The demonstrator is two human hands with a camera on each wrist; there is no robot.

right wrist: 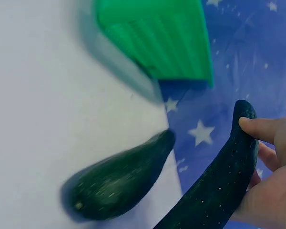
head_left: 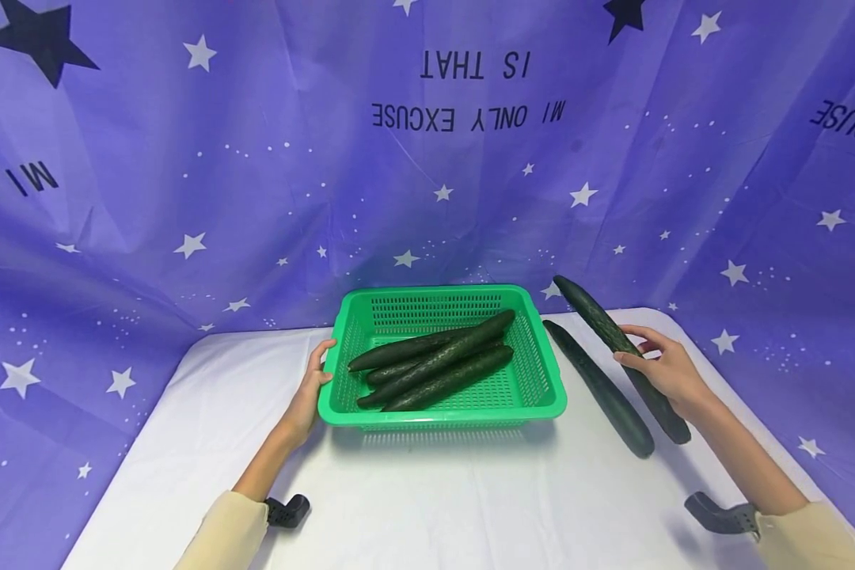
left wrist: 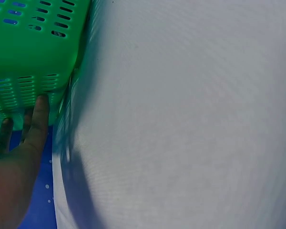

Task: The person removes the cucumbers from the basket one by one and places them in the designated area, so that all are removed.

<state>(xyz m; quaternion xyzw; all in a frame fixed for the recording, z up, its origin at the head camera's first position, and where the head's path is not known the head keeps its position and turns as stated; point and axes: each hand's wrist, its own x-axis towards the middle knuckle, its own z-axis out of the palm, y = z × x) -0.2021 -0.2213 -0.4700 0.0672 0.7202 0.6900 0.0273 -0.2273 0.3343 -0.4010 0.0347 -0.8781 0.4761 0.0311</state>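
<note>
A green plastic basket stands on the white table with several dark green cucumbers piled inside. At its left end, my left hand rests its fingers against the outside wall. The left wrist view shows these fingers fairly straight on the slotted side. To the right of the basket, my right hand grips a cucumber between thumb and fingers, raised above the table and slanting. Beneath and left of it lies another cucumber on the cloth, apart from the basket.
A white cloth covers the table. A purple curtain with stars and lettering hangs close behind the basket and along both sides. Black wrist mounts stick out from both forearms.
</note>
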